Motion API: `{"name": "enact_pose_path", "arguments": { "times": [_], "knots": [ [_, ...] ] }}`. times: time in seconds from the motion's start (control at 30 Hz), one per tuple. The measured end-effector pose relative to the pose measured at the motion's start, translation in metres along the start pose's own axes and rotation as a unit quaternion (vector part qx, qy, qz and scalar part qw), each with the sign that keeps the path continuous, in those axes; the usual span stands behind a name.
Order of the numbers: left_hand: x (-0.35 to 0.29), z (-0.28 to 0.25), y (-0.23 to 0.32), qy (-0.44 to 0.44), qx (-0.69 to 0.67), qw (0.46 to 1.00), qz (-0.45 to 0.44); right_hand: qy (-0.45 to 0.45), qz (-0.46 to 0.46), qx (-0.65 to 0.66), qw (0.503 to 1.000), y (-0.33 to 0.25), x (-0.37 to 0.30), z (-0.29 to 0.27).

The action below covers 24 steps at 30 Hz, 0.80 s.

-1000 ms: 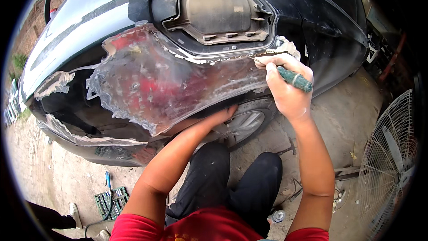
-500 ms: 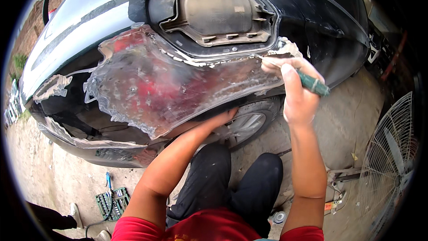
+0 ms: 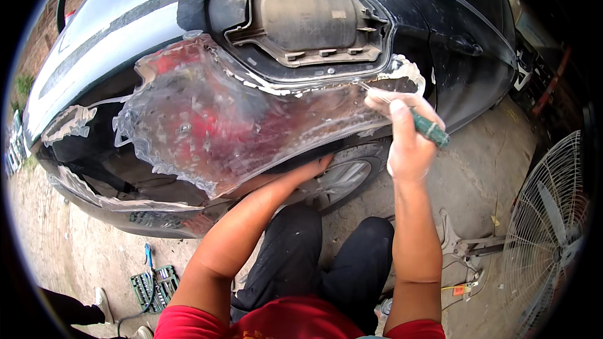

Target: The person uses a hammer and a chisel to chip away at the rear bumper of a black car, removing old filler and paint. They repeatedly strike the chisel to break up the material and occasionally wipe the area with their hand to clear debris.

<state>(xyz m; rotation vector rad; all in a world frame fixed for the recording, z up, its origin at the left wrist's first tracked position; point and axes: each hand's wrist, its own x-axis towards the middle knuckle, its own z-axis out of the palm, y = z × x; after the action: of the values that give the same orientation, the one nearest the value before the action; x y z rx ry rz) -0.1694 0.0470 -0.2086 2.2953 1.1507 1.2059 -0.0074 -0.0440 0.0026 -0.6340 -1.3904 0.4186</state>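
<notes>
My right hand (image 3: 411, 132) is closed around the green handle of a tool (image 3: 433, 130) with a thin metal shaft. The shaft's tip touches or nearly touches the pale, chipped lower rim of a recess (image 3: 308, 19) in the dark car's side. Below and left of that rim spreads a patchy grey and red, glossy panel area (image 3: 220, 113) with jagged, film-like edges. My left hand (image 3: 317, 167) reaches to the wheel arch, above the wheel (image 3: 342, 179). Its fingers are mostly hidden, so what they touch cannot be made out.
A large wire fan (image 3: 546, 232) stands at the right, near a metal stand and cables. On the ground at the lower left lies a green tool case (image 3: 156, 287) with a blue-ended hose (image 3: 148, 256). Another person's shoe (image 3: 103, 304) shows beside it.
My right hand with the tool has shifted slightly left and down, its tip staying by the recess rim. The left hand remains at the wheel arch. The whole view has shifted a little.
</notes>
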Motion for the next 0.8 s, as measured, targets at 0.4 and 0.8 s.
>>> {"name": "enact_pose_path", "arguments": {
  "times": [0.4, 0.8],
  "knots": [
    [0.008, -0.015, 0.013, -0.014, 0.054, 0.998, 0.002, 0.003, -0.052, -0.063, 0.997, 0.006, -0.005, -0.008],
    [0.007, -0.019, 0.021, -0.018, 0.068, 0.997, -0.007, -0.028, -0.03, -0.047, 0.998, 0.0, -0.006, -0.002]
  ]
}}
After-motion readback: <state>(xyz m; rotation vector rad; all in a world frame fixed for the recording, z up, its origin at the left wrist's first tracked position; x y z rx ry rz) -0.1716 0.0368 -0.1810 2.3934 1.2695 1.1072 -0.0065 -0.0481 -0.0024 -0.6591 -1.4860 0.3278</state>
